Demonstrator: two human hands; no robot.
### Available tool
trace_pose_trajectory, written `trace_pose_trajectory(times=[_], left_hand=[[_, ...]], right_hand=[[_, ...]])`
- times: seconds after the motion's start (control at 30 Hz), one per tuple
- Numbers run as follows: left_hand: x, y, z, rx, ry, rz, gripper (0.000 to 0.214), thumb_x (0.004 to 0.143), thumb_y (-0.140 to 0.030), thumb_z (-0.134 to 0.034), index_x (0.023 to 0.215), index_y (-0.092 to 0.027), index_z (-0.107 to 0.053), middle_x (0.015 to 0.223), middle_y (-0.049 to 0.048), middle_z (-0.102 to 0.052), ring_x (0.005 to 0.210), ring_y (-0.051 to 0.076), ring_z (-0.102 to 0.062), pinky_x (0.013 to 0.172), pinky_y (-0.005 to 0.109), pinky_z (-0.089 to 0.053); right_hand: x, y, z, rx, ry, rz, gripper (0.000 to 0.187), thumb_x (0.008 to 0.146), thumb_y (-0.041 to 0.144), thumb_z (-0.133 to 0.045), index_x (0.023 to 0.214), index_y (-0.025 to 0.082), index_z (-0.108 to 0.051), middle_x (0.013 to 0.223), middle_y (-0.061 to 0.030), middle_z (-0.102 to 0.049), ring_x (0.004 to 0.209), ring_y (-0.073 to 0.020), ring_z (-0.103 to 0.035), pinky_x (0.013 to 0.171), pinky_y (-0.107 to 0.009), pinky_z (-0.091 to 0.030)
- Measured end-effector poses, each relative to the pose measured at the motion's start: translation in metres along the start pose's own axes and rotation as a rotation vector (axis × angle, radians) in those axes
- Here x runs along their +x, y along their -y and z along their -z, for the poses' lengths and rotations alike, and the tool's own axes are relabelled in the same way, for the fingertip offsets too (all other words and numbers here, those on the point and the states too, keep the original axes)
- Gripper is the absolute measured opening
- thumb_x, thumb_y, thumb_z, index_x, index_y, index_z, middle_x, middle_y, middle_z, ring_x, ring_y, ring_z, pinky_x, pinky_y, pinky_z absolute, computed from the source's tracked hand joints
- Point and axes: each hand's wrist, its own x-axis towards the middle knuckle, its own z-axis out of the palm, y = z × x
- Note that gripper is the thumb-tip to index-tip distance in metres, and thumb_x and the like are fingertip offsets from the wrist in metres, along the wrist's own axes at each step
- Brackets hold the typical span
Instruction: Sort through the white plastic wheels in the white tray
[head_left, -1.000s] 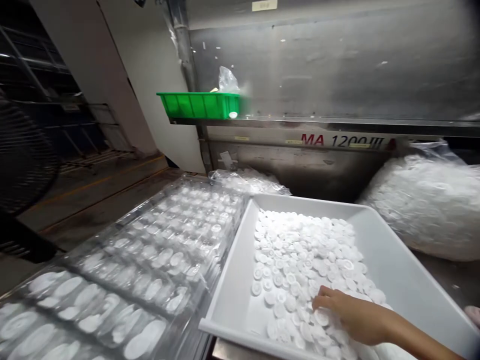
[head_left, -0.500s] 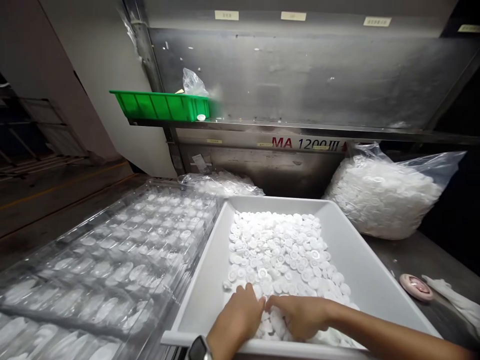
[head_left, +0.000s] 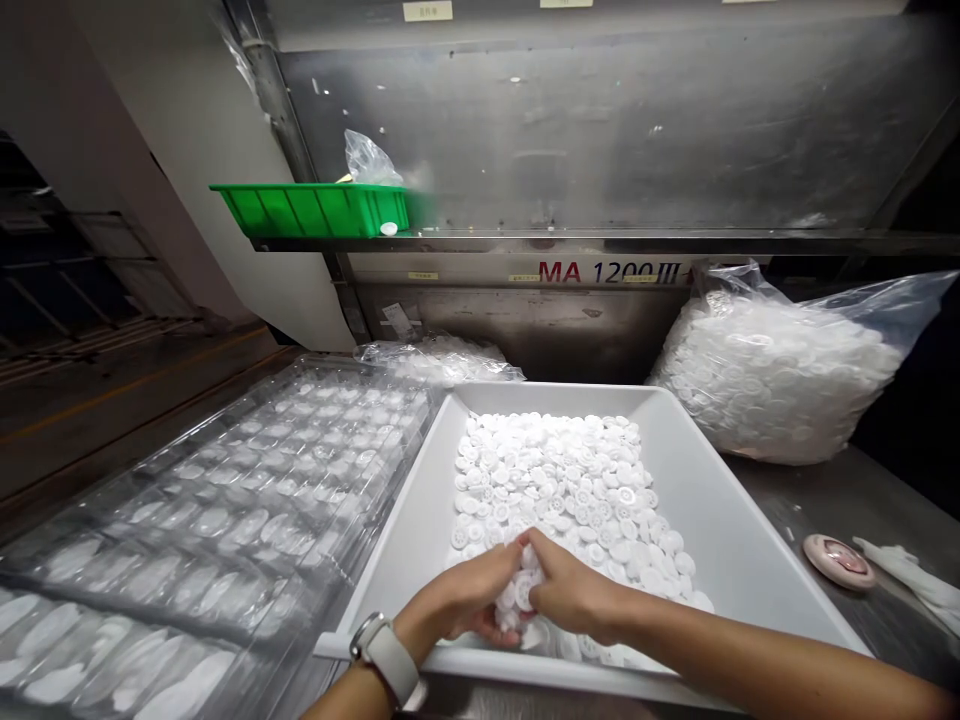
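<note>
My left hand (head_left: 474, 588) is cupped near the front of a large white tray (head_left: 694, 450), its fingers curled under a small heap of round white plastic discs (head_left: 519, 594). From the other side, my right hand (head_left: 568, 588) closes around the same heap, and the fingertips of both hands meet at the top. A thick layer of loose discs (head_left: 555, 480) covers the tray floor. Some have a ring of small marks or holes, while others look plain. The tray's front edge runs just below my hands. A watch with a pale strap (head_left: 386, 655) is on my left wrist.
Stacked clear plastic trays (head_left: 247, 480) holding white pieces stand left. A bulging clear bag (head_left: 780, 370) of white discs sits right, near a pink oval object (head_left: 838, 560) and a white glove-like item (head_left: 911, 580). A green bin (head_left: 311, 210) rests on the shelf behind.
My hands have come up from the layer of discs and closed together around a heap of them. The left hand has turned, bringing its watch further into view.
</note>
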Motion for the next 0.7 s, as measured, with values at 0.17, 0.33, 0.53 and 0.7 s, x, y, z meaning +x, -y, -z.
trace_pose_trajectory(times=[0.17, 0.33, 0.53, 0.7], left_hand=[[0.005, -0.015, -0.009, -0.588, -0.143, -0.024, 0.033, 0.083, -0.041, -0.049, 0.106, -0.017, -0.054, 0.101, 0.0054, -0.060, 0.082, 0.016, -0.059, 0.070, 0.036, -0.051], [-0.003, -0.019, -0.021, -1.064, -0.289, -0.191, 0.031, 0.084, -0.037, -0.050, 0.107, -0.017, -0.054, 0.105, 0.0058, -0.059, 0.087, 0.017, -0.059, 0.073, 0.037, -0.051], [-0.017, -0.017, -0.019, -1.315, -0.406, -0.209, 0.022, 0.081, -0.023, -0.053, 0.103, -0.019, -0.058, 0.090, 0.0034, -0.063, 0.077, 0.013, -0.062, 0.066, 0.027, -0.052], [-0.019, -0.021, -0.011, -1.442, -0.439, -0.119, 0.024, 0.077, -0.020, -0.057, 0.101, -0.020, -0.058, 0.101, 0.0049, -0.063, 0.086, 0.021, -0.063, 0.061, 0.029, -0.051]], right_hand=[[-0.003, 0.028, 0.016, -0.210, -0.131, 0.415, 0.048, 0.086, 0.019, -0.053, 0.131, 0.021, -0.035, 0.125, -0.0087, -0.045, 0.109, -0.0242, -0.049, 0.088, -0.045, -0.044], [-0.016, 0.052, 0.011, -0.461, -0.034, 0.690, 0.084, 0.063, -0.010, -0.042, 0.141, 0.017, -0.021, 0.134, -0.0121, -0.038, 0.123, -0.0230, -0.036, 0.103, -0.038, -0.033], [-0.012, 0.050, 0.017, -0.545, -0.068, 0.864, 0.061, 0.072, -0.007, -0.035, 0.127, 0.017, -0.043, 0.137, -0.0105, -0.036, 0.129, -0.0215, -0.028, 0.104, -0.035, -0.032], [-0.001, 0.037, 0.043, -0.483, -0.232, 0.674, 0.038, 0.088, 0.005, -0.025, 0.118, 0.020, -0.043, 0.100, -0.0076, -0.052, 0.086, -0.0156, -0.055, 0.071, -0.030, -0.049]])
